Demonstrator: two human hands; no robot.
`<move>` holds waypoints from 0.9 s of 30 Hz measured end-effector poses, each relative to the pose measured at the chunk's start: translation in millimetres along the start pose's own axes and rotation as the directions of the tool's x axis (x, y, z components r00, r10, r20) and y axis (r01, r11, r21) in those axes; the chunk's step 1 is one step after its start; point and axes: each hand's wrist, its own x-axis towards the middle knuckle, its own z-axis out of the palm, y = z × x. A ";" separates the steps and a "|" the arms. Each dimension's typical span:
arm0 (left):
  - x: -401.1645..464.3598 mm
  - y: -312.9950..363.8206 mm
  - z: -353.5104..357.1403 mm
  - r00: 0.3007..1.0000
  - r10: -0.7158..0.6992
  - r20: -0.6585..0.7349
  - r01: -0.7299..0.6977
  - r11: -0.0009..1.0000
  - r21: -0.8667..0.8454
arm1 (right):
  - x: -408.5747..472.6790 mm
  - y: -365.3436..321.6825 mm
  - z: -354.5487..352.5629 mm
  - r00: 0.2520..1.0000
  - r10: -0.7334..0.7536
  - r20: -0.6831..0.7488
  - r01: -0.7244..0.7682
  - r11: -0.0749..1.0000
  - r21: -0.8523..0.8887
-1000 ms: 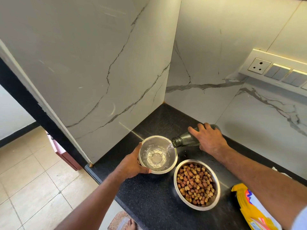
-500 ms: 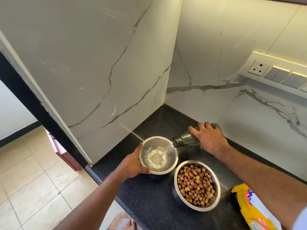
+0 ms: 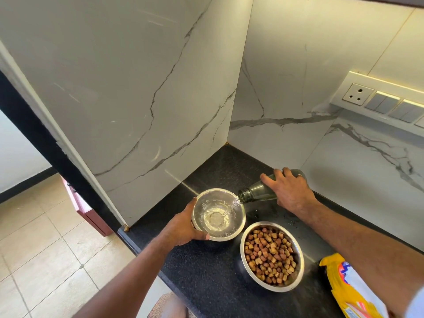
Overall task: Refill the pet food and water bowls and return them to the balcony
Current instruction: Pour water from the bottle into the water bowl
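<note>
White marble-look wall panels [image 3: 142, 92] with grey veins are standing in a corner behind a black speckled countertop [image 3: 206, 278], and beige floor tiles [image 3: 41, 260] are showing at the lower left beyond the counter's edge. A white switch panel [image 3: 378, 99] with one socket and several grey switches is sitting on the right-hand wall under a strip of warm light. A yellow pet food bag [image 3: 348, 292] is lying at the lower right edge of the counter, partly cut off by the frame. Just left of the bag, a steel food bowl [image 3: 298, 269] is sitting on the counter, filled with brown kibble [image 3: 269, 255]. Just beside it, up and to the left, a smaller steel water bowl [image 3: 238, 230] is sitting near the counter's front edge, and clear water is pooling and rippling inside it. The left hand [image 3: 183, 228] is gripping this bowl by its near-left rim, thumb curled along the side and fingers wrapped underneath. The right hand [image 3: 290, 193] is wrapping around a dark green glass bottle [image 3: 259, 193], holding it tipped almost flat with its open mouth right at the water bowl's far-right rim. A thin stream of water [image 3: 232, 204] is running from the bottle's mouth down into the bowl. A few droplets [image 3: 291, 222] are lying on the counter between the bottle and the food bowl.
</note>
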 end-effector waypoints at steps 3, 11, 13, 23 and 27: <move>1.8 -1.7 -0.7 1.000 -0.008 0.004 0.008 1.000 -0.016 | -1.0 0.0 -0.7 1.000 0.003 0.003 -0.003 1.000 -0.003; 6.9 -7.0 -2.1 1.000 -0.018 0.024 0.019 0.998 -0.054 | -2.1 -0.7 -1.3 1.000 0.004 0.002 -0.004 1.000 -0.014; 7.7 -7.9 -2.3 1.000 -0.014 0.028 0.016 0.998 -0.061 | -2.3 -1.0 -0.8 1.000 0.005 -0.002 -0.005 1.000 -0.016; 8.3 -11.0 -3.1 0.999 -0.002 0.045 0.005 0.998 -0.065 | -2.2 -3.4 -4.1 1.000 0.004 -0.009 -0.005 1.000 -0.030; 9.5 -12.0 -3.6 0.998 0.005 0.059 0.000 0.996 -0.085 | -1.7 -3.3 -6.1 1.000 0.006 -0.014 -0.007 0.999 -0.041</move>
